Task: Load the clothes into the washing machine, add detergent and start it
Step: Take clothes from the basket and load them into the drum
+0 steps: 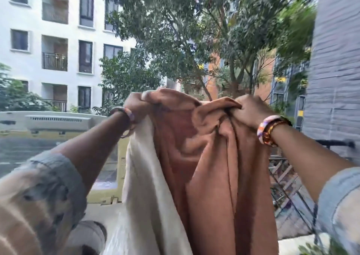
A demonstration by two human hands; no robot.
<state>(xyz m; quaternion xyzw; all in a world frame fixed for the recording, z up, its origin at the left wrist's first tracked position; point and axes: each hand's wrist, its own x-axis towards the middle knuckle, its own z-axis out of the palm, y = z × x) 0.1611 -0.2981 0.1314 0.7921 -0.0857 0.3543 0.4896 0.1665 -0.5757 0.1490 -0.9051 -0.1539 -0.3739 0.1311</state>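
We've got the brown cloth (210,157) bunched up high, left hand (139,103) & right hand (251,112) both fisted on its top edge. Cream cloth (148,186) just draped w/ it, could slide off.

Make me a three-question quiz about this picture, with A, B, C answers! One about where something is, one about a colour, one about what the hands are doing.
1. Where does the cream cloth hang?
A. Beside the rust-brown cloth, on its left
B. Over the railing
C. On the tree

2. What colour are the person's sleeves?
A. Red
B. Light denim blue
C. Black

3. What are the two hands doing?
A. Resting open
B. Pointing at the white building
C. Gripping the cloth's top edge, held up

Answers:
1 A: the cream cloth drapes just left of the brown one.
2 B: both rolled sleeves look faded blue.
3 C: the left hand and right hand are closed on bunched fabric.
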